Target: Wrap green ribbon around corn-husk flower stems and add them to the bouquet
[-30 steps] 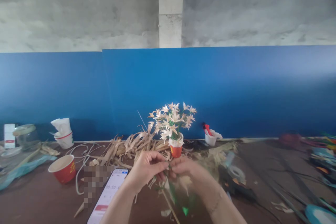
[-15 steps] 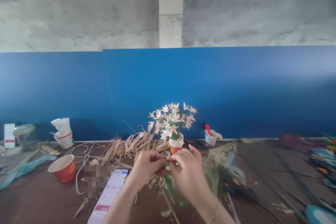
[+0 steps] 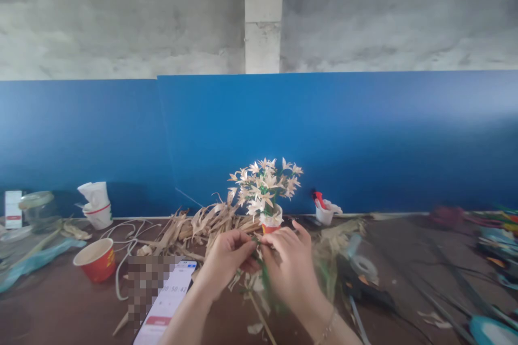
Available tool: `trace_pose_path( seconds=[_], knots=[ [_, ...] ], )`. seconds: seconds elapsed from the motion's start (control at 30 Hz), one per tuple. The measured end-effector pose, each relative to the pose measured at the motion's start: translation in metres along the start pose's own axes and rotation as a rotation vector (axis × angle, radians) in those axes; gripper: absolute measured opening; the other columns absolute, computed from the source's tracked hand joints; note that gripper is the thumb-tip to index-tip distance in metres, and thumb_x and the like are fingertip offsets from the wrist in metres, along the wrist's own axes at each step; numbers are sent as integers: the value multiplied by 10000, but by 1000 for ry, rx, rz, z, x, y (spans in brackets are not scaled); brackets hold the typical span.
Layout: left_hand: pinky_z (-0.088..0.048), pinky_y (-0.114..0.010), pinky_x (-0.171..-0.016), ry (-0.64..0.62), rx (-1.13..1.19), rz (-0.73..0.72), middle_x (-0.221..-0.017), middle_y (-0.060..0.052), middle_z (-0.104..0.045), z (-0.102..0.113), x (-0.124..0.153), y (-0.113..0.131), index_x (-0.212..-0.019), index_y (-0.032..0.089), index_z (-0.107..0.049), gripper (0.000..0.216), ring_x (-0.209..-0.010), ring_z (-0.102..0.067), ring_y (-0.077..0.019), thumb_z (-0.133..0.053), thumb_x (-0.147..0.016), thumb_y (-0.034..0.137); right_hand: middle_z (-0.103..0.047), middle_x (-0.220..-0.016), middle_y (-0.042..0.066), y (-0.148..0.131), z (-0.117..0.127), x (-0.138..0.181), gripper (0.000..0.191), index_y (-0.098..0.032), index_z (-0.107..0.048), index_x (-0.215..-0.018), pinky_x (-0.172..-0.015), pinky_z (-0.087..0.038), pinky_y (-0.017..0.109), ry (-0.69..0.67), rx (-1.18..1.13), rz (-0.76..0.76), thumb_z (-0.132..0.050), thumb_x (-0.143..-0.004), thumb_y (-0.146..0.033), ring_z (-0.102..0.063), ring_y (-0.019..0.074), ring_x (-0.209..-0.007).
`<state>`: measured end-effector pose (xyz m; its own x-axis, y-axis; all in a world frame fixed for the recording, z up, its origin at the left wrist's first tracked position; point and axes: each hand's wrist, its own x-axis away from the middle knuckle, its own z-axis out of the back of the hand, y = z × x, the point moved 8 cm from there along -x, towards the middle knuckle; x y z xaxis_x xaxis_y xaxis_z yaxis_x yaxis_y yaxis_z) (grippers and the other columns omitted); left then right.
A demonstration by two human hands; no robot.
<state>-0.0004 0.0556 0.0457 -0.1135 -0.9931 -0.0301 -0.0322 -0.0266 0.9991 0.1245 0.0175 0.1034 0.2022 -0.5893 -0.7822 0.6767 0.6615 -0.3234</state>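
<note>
My left hand (image 3: pixel 227 259) and my right hand (image 3: pixel 288 269) meet over the brown table (image 3: pixel 60 307), both pinched round a thin stem with pale husk petals and green tape (image 3: pixel 265 280) that hangs down between them. The stem's lower end (image 3: pixel 263 323) slants toward me. Just behind my hands stands a red and white cup (image 3: pixel 271 221) full of finished pale husk flowers (image 3: pixel 265 180). A heap of dry corn husks (image 3: pixel 202 223) lies to the left of that cup.
A phone (image 3: pixel 165 304) with a running timer lies by my left forearm. A red paper cup (image 3: pixel 96 260), white cord (image 3: pixel 125 248), stacked cups (image 3: pixel 97 205) and a glass jar (image 3: pixel 38 210) sit at left. A glue gun (image 3: pixel 364 285) and tape roll (image 3: pixel 366 265) lie at right.
My right hand has turned over from below the stem to above it, fingers rolling at the pinch. The thin wire end sticking up behind the husks has swung lower and leftward.
</note>
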Motion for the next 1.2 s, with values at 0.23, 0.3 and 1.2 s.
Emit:
trace_pose_path(
  seconds=[0.23, 0.3, 1.2],
  knots=[
    [-509, -241, -493, 64, -57, -79, -492, 1, -645, 4, 3, 11, -645, 141, -609, 230, -470, -626, -143, -686, -658, 357, -645, -708, -30, -4, 3, 2, 122, -215, -582, -755, -987, -178, 409, 61, 42, -13, -495, -806, -146, -577, 137, -735],
    [-513, -250, -500, 81, -80, -82, -486, 6, -643, 6, 4, 13, -629, 144, -625, 212, -466, -621, -145, -690, -650, 344, -646, -714, -27, -2, 2, 2, 120, -215, -585, -748, -990, -177, 417, 43, 15, -35, -500, -802, -151, -581, 138, -743],
    [-391, -204, -450, 103, -409, -216, -514, 9, -601, -5, 6, 16, -633, 159, -614, 147, -482, -555, -124, -563, -737, 250, -641, -667, 1, 16, -14, 6, 114, -201, -598, -701, -878, -268, 422, -169, 22, -213, -567, -662, -98, -571, 192, -718]
  ],
)
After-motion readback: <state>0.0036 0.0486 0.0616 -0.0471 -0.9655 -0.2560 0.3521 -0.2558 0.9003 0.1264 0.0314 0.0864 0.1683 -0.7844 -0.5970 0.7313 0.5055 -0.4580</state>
